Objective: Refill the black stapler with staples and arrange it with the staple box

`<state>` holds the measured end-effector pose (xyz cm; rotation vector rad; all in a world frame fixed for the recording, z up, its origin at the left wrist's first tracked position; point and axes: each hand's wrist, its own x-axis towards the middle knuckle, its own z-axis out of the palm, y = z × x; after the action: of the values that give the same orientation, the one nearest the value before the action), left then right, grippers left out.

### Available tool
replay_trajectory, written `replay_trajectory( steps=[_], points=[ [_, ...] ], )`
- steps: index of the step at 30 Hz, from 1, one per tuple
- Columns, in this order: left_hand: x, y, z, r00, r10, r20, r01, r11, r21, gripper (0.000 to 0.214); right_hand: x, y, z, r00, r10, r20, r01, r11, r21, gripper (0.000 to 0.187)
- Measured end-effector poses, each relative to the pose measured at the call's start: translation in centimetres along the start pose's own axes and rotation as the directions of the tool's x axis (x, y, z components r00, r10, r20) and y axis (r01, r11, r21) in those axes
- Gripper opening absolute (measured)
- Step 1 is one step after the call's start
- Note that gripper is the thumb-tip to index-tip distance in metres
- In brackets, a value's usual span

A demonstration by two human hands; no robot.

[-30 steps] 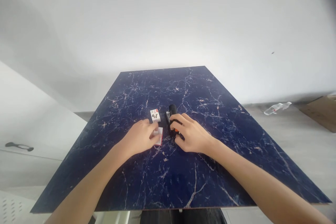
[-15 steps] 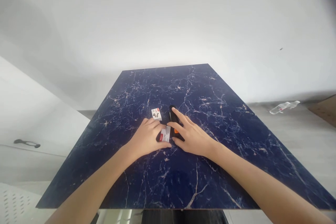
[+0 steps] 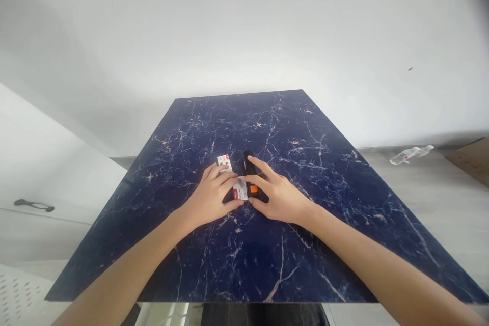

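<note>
My left hand [image 3: 212, 194] rests on the table with its thumb and index finger around a small white-and-red box [image 3: 242, 192]. Beyond its other fingertips lies a second small white box [image 3: 224, 161] with red print and a dark picture, partly covered by them. My right hand [image 3: 281, 196] has its fingers and thumb on a long black object with an orange patch [image 3: 253, 189]. That object stands lengthwise directly beside the first box, and its right side is hidden under my hand. Whether it touches the box I cannot tell.
Beneath both hands is a dark blue marbled table [image 3: 244, 260]. A white wall [image 3: 244, 25] runs behind it. To the right, a clear plastic bottle [image 3: 410, 154] and a cardboard box [image 3: 471, 160] are on the floor. At left is a white cabinet with a dark handle [image 3: 34, 206].
The black object has turned straighter and its orange patch shows more. My left fingers have shifted forward over the second box. The view has moved slightly.
</note>
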<state>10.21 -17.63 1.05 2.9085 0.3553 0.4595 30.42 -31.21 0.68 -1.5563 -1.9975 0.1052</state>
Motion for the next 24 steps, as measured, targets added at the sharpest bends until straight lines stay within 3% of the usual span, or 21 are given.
replay_trajectory(
  steps=[11,14,16,19,22,24],
  points=[
    [0.1,0.0,-0.1,0.999,-0.012,0.031,0.012,1.0,0.027,0.046,-0.1,0.1,0.6,1.0,0.009,-0.023,-0.009,1.0,-0.025,0.041],
    [-0.1,-0.9,-1.9,0.996,-0.015,0.091,0.015,1.0,0.003,0.047,0.0,0.0,0.8,0.999,0.021,-0.041,-0.024,0.998,-0.063,0.041],
    [-0.4,-2.2,-3.9,0.985,-0.069,0.157,0.076,0.996,-0.04,0.042,0.0,-0.1,0.8,0.999,0.026,-0.041,-0.029,0.996,-0.081,0.041],
    [-1.2,-4.8,-6.5,0.933,-0.156,0.323,0.205,0.971,-0.124,0.039,0.1,-0.2,0.8,0.999,0.034,-0.023,-0.036,0.995,-0.091,0.04],
    [-1.7,-6.7,-7.5,0.882,-0.13,0.453,0.227,0.96,-0.166,0.055,0.1,-0.4,0.6,0.999,0.046,-0.013,-0.047,0.994,-0.101,0.041],
    [-1.8,-6.9,-7.3,0.88,-0.116,0.46,0.226,0.955,-0.191,0.058,0.2,-0.5,0.5,0.999,0.05,-0.013,-0.052,0.993,-0.108,0.041]
  ],
)
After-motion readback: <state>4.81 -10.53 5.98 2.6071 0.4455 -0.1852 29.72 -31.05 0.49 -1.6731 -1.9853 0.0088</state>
